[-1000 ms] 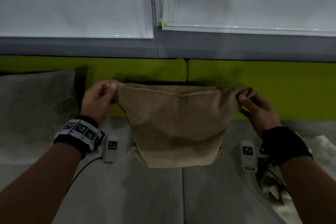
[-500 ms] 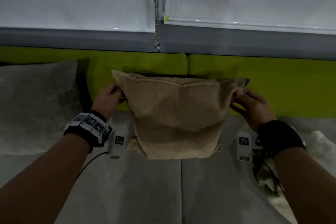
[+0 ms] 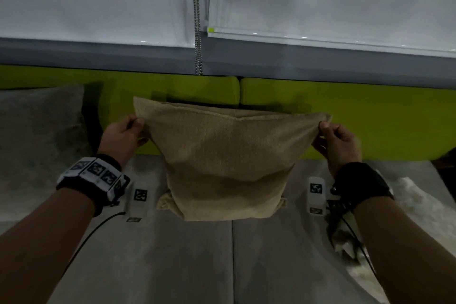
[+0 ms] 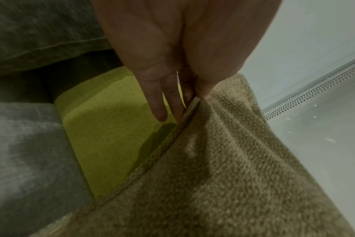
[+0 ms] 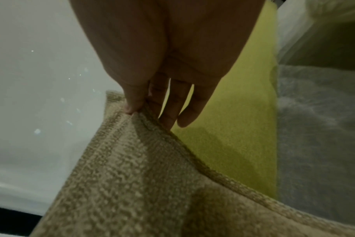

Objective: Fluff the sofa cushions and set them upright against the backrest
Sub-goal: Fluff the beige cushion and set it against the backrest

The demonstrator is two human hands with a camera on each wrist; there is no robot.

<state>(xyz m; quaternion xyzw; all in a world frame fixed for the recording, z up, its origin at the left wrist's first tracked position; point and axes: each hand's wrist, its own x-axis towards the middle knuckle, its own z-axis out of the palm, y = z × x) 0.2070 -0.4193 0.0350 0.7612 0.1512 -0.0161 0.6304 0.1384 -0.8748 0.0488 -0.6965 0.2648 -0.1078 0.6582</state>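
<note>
A tan woven cushion (image 3: pixel 227 163) stands upright on the grey sofa seat (image 3: pixel 222 261), in front of the lime-green backrest (image 3: pixel 345 116). My left hand (image 3: pixel 123 136) pinches its top left corner, thumb on the front and fingers behind the seam (image 4: pixel 195 97). My right hand (image 3: pixel 338 140) pinches the top right corner the same way (image 5: pixel 136 109). The cloth is stretched taut between the two corners, and the stuffing sags toward the bottom. A grey cushion (image 3: pixel 37 140) leans against the backrest at the far left.
White roller blinds (image 3: pixel 98 0) with a bead chain (image 3: pixel 197 17) hang above the backrest. A pale furry throw (image 3: pixel 419 210) lies on the seat at the right. A cable (image 3: pixel 98 227) runs from my left wrist across the seat.
Both hands slid from the cushion's upper sides back up to its top corners and pulled them outward, stretching the top edge flat again.
</note>
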